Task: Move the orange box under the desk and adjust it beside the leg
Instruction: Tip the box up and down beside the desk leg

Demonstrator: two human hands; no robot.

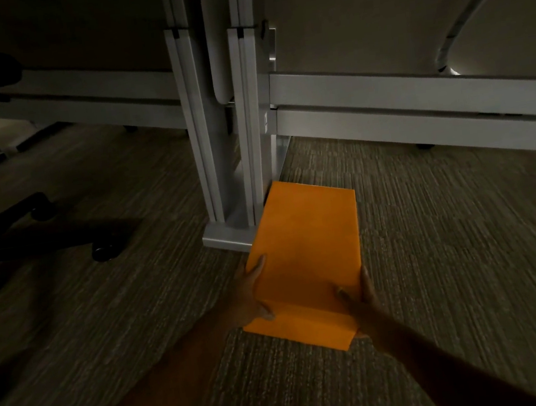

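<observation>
An orange box point(309, 248) lies on the carpet under the desk, long side pointing away from me. Its far left corner sits against the grey desk leg point(251, 120) and the leg's foot plate point(225, 236). My left hand point(254, 292) grips the box's near left edge, thumb on top. My right hand point(360, 296) holds the near right corner, fingers over the top. The box's near face is angled toward me.
A second grey leg point(198, 127) stands just left of the first. Grey crossbars point(416, 100) run right and left behind the legs. A black office chair base with castors point(40, 227) stands on the carpet at left. Open carpet lies to the right of the box.
</observation>
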